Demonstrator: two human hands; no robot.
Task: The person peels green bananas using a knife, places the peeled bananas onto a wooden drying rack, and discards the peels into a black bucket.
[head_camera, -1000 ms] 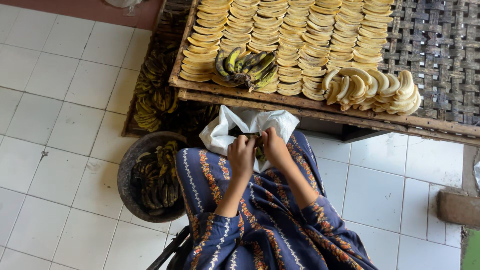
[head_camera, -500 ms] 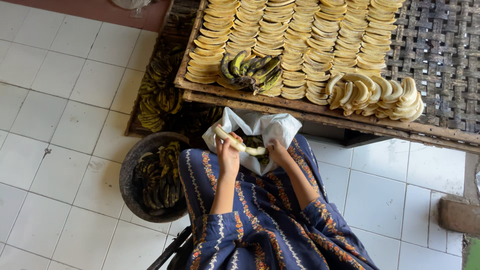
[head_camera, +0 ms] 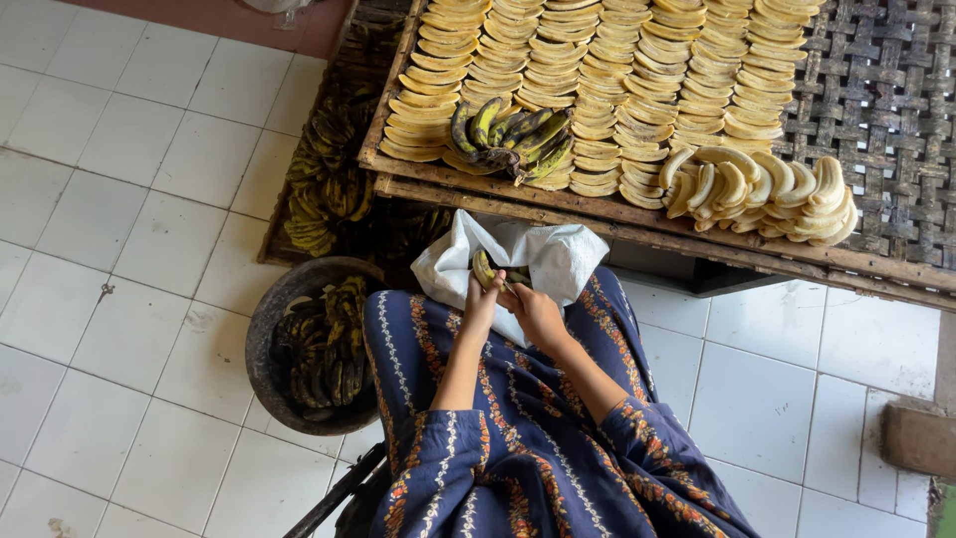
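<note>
My left hand [head_camera: 480,307] grips a partly peeled banana [head_camera: 484,269] over a white cloth [head_camera: 558,261] on my lap. My right hand [head_camera: 534,309] sits against it, fingers working at the banana's peel; whether it holds a small tool I cannot tell. My lap is covered by a dark blue patterned dress [head_camera: 518,438]. Just ahead, a woven bamboo tray [head_camera: 876,110] carries rows of sliced yellow banana [head_camera: 597,60], a bunch of unpeeled greenish bananas [head_camera: 508,134] and a heap of peeled whole bananas [head_camera: 767,189].
A dark round basin [head_camera: 261,344] of blackened banana peels stands on the white tiled floor at my left knee. More dark bananas [head_camera: 324,184] lie in a low tray beyond it. A brick [head_camera: 916,438] rests at the right edge.
The peeled banana held up half a second ago is gone from my hands. Both hands have dropped to the cloth and now hold a different, partly peeled banana.
</note>
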